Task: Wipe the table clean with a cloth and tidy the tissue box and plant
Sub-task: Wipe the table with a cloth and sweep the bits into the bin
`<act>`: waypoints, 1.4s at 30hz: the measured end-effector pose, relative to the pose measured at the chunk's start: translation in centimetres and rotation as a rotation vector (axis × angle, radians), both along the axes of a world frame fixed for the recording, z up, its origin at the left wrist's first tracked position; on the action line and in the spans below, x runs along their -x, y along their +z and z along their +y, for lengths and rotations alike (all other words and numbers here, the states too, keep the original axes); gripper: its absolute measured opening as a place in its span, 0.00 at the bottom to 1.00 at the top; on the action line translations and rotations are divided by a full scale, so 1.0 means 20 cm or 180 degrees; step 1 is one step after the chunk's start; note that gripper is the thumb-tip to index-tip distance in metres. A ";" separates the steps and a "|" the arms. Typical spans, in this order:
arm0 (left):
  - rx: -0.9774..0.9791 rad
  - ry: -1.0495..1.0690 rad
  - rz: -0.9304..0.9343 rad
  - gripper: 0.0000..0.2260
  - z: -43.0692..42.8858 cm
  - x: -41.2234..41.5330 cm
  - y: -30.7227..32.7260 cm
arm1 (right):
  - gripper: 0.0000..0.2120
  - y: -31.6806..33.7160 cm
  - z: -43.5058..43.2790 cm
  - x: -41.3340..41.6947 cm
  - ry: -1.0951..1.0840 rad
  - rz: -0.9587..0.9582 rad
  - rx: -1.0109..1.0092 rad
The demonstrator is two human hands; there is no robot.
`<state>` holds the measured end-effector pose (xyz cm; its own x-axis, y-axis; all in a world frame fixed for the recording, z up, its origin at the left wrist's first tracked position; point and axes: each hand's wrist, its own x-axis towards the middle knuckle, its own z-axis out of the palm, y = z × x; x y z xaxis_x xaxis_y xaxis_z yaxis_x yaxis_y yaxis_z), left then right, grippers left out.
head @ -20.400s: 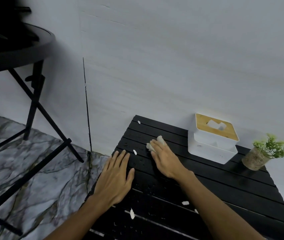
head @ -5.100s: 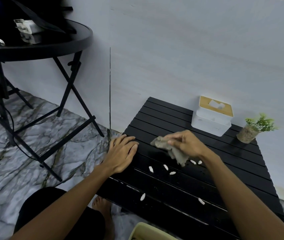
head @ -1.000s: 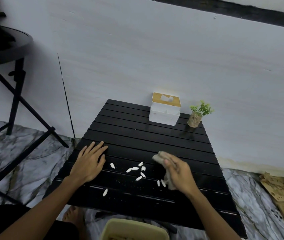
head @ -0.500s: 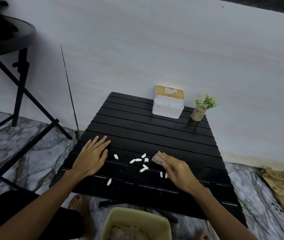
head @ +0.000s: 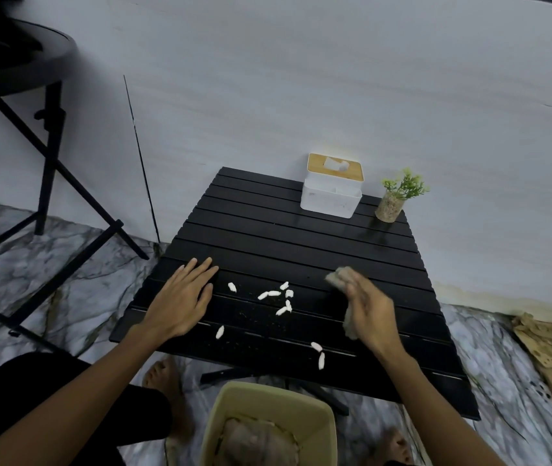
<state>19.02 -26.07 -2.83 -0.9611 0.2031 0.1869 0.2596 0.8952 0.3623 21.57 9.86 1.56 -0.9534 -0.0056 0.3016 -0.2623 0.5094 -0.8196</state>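
In the head view, the right hand (head: 368, 314) holds a bunched grey-brown cloth (head: 339, 276). One end pokes out past the fingertips and another fold shows under the palm, but blur hides just how the fingers wrap it. The hand looks tipped on its edge rather than pressed flat, over the right part of the black slatted worktop (head: 284, 237). The left hand (head: 180, 304) lies flat on the slats, fingers straight and slightly spread, bracing near the left edge.

Between the two hands lies a scatter of small white bits (head: 274, 293), with one more near the left wrist and two close by the right wrist. Fine specks dot the slats around them. I'd say the step is gathering these. To do it well, lay the cloth flat and drag it along the slats so nothing lodges in the gaps. Work back towards the wrists, where a beige bin (head: 318, 422) waits below the front edge.

Well beyond the right fingertips, against the wall, stands the white tissue box (head: 331, 196) with its wooden lid. The small plant (head: 399, 193) stands upright just to its right, not touching it
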 end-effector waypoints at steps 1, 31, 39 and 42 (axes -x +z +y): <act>0.0006 0.0003 -0.0005 0.30 0.00 0.00 0.00 | 0.15 -0.03 0.02 0.09 -0.0325 0.0031 -0.0144; 0.0007 0.0088 0.0133 0.29 0.01 -0.11 0.00 | 0.17 -0.11 -0.34 0.30 0.0254 -0.0043 -0.0476; -0.0008 0.0111 0.0165 0.26 0.00 -0.12 -0.01 | 0.19 -0.10 -0.65 0.27 0.1606 0.0164 -0.1521; -0.0027 0.0113 0.0186 0.26 0.00 -0.11 -0.01 | 0.19 -0.08 -0.58 0.16 0.2091 0.0249 -0.1546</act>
<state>21.27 -26.04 -3.00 -0.9551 0.1674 0.2444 0.2488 0.9011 0.3551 18.36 -1.80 -0.02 -0.6865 -0.7026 0.1873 -0.6779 0.5253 -0.5143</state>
